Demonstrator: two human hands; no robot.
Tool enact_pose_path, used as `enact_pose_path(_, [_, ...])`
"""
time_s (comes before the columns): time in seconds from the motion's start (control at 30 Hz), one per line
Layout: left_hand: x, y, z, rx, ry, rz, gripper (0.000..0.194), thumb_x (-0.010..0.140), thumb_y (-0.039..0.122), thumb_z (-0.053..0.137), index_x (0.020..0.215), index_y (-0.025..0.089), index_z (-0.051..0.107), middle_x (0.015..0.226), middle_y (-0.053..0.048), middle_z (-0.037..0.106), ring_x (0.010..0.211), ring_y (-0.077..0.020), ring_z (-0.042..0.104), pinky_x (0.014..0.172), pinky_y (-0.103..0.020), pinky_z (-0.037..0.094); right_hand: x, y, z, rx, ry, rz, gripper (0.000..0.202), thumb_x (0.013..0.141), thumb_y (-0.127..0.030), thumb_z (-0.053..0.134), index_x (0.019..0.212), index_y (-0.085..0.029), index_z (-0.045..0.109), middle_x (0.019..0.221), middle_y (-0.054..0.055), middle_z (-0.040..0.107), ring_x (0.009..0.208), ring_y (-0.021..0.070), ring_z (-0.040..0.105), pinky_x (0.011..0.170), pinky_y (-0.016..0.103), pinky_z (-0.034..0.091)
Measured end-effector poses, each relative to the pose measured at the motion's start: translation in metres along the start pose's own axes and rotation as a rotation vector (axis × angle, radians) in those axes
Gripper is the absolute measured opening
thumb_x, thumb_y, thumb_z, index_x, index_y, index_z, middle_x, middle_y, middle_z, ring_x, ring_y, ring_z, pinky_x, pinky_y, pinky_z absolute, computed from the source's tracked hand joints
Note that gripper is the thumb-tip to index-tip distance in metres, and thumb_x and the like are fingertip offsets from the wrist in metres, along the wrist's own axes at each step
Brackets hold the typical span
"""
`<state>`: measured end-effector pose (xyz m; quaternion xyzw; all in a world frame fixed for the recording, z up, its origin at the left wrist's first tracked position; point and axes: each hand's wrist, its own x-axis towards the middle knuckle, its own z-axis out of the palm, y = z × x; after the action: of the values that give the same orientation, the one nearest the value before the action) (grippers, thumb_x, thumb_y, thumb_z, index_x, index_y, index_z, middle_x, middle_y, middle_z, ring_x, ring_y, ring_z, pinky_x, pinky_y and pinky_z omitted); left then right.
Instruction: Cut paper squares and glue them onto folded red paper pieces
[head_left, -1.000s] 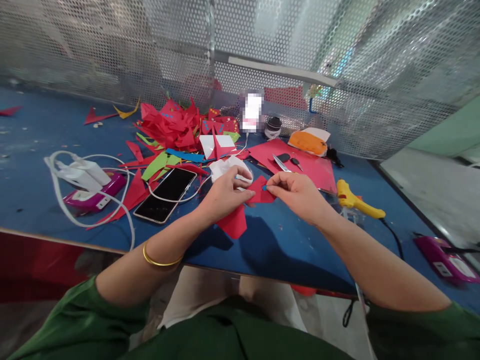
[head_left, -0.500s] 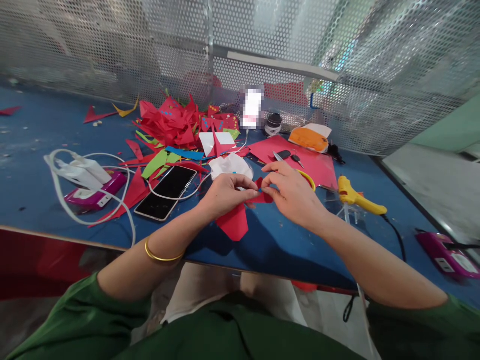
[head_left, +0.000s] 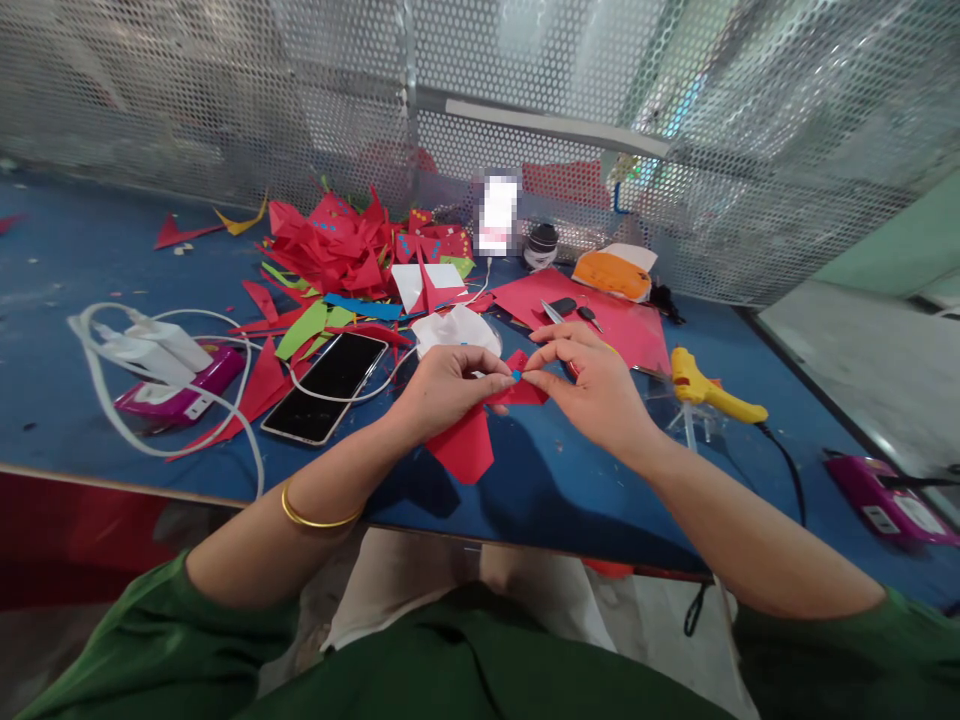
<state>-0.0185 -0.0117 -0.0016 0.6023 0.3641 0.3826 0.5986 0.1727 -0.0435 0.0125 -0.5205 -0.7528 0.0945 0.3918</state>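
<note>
My left hand (head_left: 457, 385) is closed on a cut red paper piece (head_left: 463, 450), whose wide lower part hangs below my fingers. Its narrower red part shows between my two hands. On that part is a tiny blue piece (head_left: 516, 376), right at the tips of both thumbs. My right hand (head_left: 581, 380) pinches at the blue piece with thumb and forefinger; whether it also grips the red paper is hidden. Just behind my left hand sits a white dish-like paper (head_left: 456, 330). Scissors (head_left: 551, 312) lie behind my right hand, their handles mostly covered by it.
A pile of red cutouts (head_left: 337, 240) and green scraps (head_left: 304, 330) lies left of centre. Near them are a dark phone (head_left: 326, 390) and cabled white chargers (head_left: 161, 345). A yellow glue gun (head_left: 712, 390) stands at right. A mesh panel (head_left: 540, 120) closes the back.
My right fingers have shifted slightly, and the blue piece shows more plainly at the thumb tips. My left hand still holds the red paper. The whole view has moved a little.
</note>
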Motion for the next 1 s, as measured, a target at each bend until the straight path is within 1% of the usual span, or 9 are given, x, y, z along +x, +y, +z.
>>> enact_pose_path(0.23, [0.0,-0.001,0.001,0.003,-0.007,0.012,0.008,0.075,0.023,0.075,0.075,0.016,0.071,0.069,-0.001,0.07,0.058,-0.0151,0.071,0.055,-0.022,0.055,0.0,-0.008,0.004,0.081,-0.011,0.059,0.008,0.081,-0.02,0.066,0.074,-0.022,0.066,0.111,0.009,0.068,0.109,0.0239,0.062,0.1,0.046,0.042])
enact_pose_path(0.37, [0.0,0.001,0.001,0.009,-0.016,0.048,0.008,0.074,0.022,0.075,0.071,0.016,0.071,0.069,-0.001,0.071,0.058,-0.0138,0.069,0.059,-0.024,0.056,0.002,-0.005,-0.005,0.198,-0.026,0.206,0.009,0.08,-0.024,0.065,0.072,-0.021,0.064,0.112,0.008,0.07,0.11,0.0239,0.063,0.1,0.044,0.041])
enact_pose_path(0.43, [0.0,0.002,0.0,0.057,-0.027,0.065,0.007,0.074,0.02,0.074,0.071,0.016,0.07,0.066,-0.001,0.07,0.059,-0.013,0.068,0.06,-0.022,0.055,0.003,-0.003,-0.009,0.252,-0.07,0.278,0.009,0.079,-0.026,0.066,0.073,-0.02,0.064,0.104,0.007,0.072,0.102,0.0226,0.065,0.092,0.04,0.044])
enact_pose_path(0.53, [0.0,0.002,0.0,0.105,-0.039,0.074,0.006,0.075,0.017,0.074,0.072,0.015,0.069,0.065,-0.002,0.07,0.061,-0.0122,0.068,0.061,-0.02,0.052,0.003,-0.001,-0.011,0.248,-0.16,0.321,0.011,0.078,-0.029,0.066,0.072,-0.02,0.063,0.076,0.002,0.068,0.073,0.0167,0.06,0.07,0.032,0.045])
enact_pose_path(0.63, [0.0,0.001,0.001,0.032,-0.012,0.043,0.014,0.072,0.016,0.075,0.078,0.017,0.062,0.062,0.002,0.069,0.059,-0.0132,0.069,0.058,-0.021,0.052,0.002,-0.002,-0.008,0.232,-0.189,0.321,0.013,0.078,-0.03,0.065,0.071,-0.019,0.062,0.065,-0.002,0.061,0.061,0.0132,0.05,0.06,0.029,0.039])
enact_pose_path(0.7, [0.0,0.0,0.001,-0.009,0.019,0.017,0.022,0.071,0.017,0.076,0.087,0.019,0.061,0.063,0.004,0.068,0.056,-0.0124,0.067,0.054,-0.021,0.05,0.001,-0.004,-0.007,0.221,-0.181,0.302,0.012,0.078,-0.029,0.063,0.07,-0.019,0.061,0.067,-0.001,0.062,0.063,0.0134,0.051,0.062,0.029,0.039])
enact_pose_path(0.77, [0.001,-0.002,0.001,-0.028,0.012,-0.009,0.025,0.072,0.02,0.076,0.094,0.018,0.065,0.066,0.002,0.07,0.056,-0.0115,0.065,0.053,-0.02,0.048,0.0,-0.006,-0.005,0.179,-0.18,0.283,0.012,0.079,-0.027,0.063,0.071,-0.019,0.061,0.068,-0.001,0.062,0.065,0.0141,0.052,0.064,0.03,0.04])
enact_pose_path(0.87, [0.002,-0.004,0.001,-0.094,-0.036,-0.064,0.018,0.071,0.023,0.075,0.088,0.017,0.072,0.072,-0.001,0.074,0.061,-0.0117,0.065,0.06,-0.022,0.051,-0.002,-0.007,-0.004,0.109,-0.182,0.256,0.011,0.081,-0.027,0.061,0.073,-0.02,0.062,0.069,-0.001,0.061,0.068,0.0151,0.052,0.066,0.03,0.04])
enact_pose_path(1.0, [0.004,-0.006,0.001,-0.136,-0.038,-0.106,0.017,0.068,0.021,0.076,0.083,0.015,0.075,0.074,0.0,0.075,0.064,-0.0102,0.065,0.064,-0.021,0.05,-0.003,-0.006,-0.003,0.075,-0.16,0.199,0.009,0.084,-0.024,0.059,0.076,-0.02,0.061,0.074,0.0,0.063,0.071,0.0156,0.054,0.069,0.03,0.041])
